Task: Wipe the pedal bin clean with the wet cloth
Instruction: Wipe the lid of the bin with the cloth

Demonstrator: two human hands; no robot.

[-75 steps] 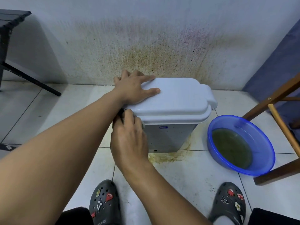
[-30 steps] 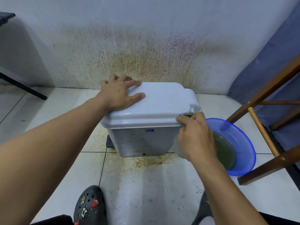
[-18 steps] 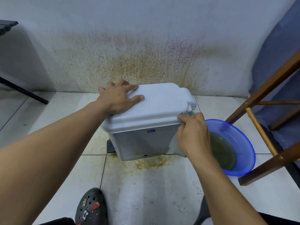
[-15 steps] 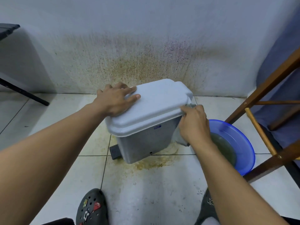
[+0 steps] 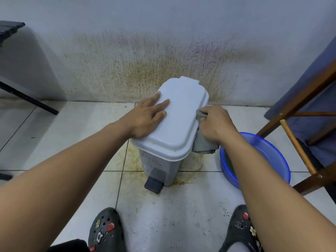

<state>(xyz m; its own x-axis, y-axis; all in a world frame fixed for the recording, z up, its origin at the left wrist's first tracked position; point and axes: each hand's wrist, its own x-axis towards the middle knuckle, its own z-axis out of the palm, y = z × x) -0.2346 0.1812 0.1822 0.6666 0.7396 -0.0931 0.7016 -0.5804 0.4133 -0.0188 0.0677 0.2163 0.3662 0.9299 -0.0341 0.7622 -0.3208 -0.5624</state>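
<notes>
A white pedal bin (image 5: 179, 120) with its lid down stands on the tiled floor near the stained wall, its narrow front and black pedal (image 5: 153, 185) facing me. My left hand (image 5: 147, 116) lies flat on the left part of the lid, fingers straight. My right hand (image 5: 215, 122) grips a grey wet cloth (image 5: 202, 144) and presses it against the bin's right side just under the lid rim. Part of the cloth hangs below my hand. Yellow-brown specks show on the bin's front wall.
A blue basin (image 5: 272, 160) of murky water sits on the floor right of the bin. A wooden chair frame (image 5: 298, 135) stands at the right, black furniture legs (image 5: 27, 97) at the left. Yellow stains ring the bin's base. My two dark clogs (image 5: 106, 229) are at the bottom.
The bin has been turned so its pedal end now faces me. My right hand with the cloth went from the bin's left front corner round to its right side. My left hand stayed on the lid.
</notes>
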